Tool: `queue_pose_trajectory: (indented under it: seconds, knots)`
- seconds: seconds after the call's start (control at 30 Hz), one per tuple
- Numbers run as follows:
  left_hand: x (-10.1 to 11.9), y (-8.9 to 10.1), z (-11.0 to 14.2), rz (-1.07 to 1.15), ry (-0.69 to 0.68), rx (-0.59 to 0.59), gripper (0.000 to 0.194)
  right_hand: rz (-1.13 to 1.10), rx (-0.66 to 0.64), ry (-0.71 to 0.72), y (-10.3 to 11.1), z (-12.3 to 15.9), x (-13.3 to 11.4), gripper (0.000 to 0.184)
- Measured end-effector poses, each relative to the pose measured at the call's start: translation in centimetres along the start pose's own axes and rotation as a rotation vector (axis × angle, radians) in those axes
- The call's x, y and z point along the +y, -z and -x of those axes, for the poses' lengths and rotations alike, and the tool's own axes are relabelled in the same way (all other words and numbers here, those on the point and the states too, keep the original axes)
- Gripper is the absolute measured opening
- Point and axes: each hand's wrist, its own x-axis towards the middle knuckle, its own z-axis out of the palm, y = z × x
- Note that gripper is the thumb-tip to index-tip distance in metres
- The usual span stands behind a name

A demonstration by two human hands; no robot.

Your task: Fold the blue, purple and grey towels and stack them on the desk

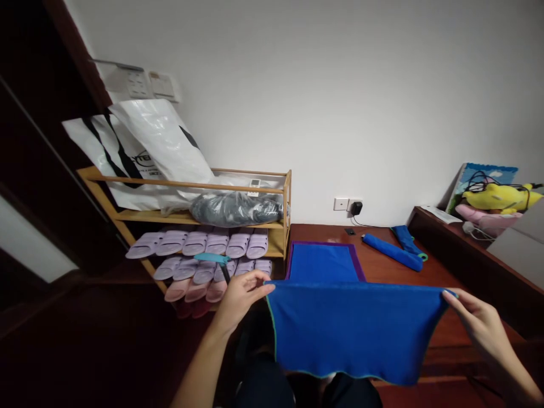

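Note:
A blue cloth [352, 328] with a thin green edge hangs stretched out in front of me, above my knees. My left hand [246, 292] pinches its upper left corner between thumb and fingers. At the upper right corner, my right hand [474, 314] pinches it the same way. Behind the cloth, another blue cloth [325, 260] with a purple border lies flat on the reddish-brown table [314, 232]; its near part is hidden. Farther right on the table lie a rolled blue cloth [393, 252] and a folded blue piece [406, 239] with a green loop near them.
A wooden shoe rack [287, 198] at left holds several lilac slippers [216, 242], pink slippers [187, 290], a plastic-wrapped dark bundle [238, 208] and white bags [161, 141]. A black charger [356, 208] sits in the wall socket. At right, a yellow plush toy [497, 198] rests on a raised ledge.

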Motion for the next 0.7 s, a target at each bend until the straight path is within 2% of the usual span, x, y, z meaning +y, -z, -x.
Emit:
queue_pose_trajectory:
  seconds: [0.1,0.23,0.3,0.43,0.7]
  knots:
    - [0.9,-0.1,-0.1,0.023,0.030,0.066,0.025,0.011,0.108,-0.006,-0.4,-0.9,-1.3,0.045]
    - [2.8,0.1,-0.4,0.032,0.046,0.113,0.028,0.060,0.146,0.108,-0.5,-1.2,-3.4,0.043]
    - [3.7,0.2,-0.6,0.038,0.043,0.114,0.027,0.063,0.182,0.066,-0.5,-1.1,-4.6,0.046]
    - [4.6,0.5,-0.8,0.027,0.027,0.075,0.026,-0.026,0.170,-0.055,-0.6,-0.7,-6.6,0.044]
    - [5.0,0.8,-1.2,0.091,-0.022,0.080,0.027,-0.149,0.167,-0.020,-1.2,-0.9,-8.1,0.037]
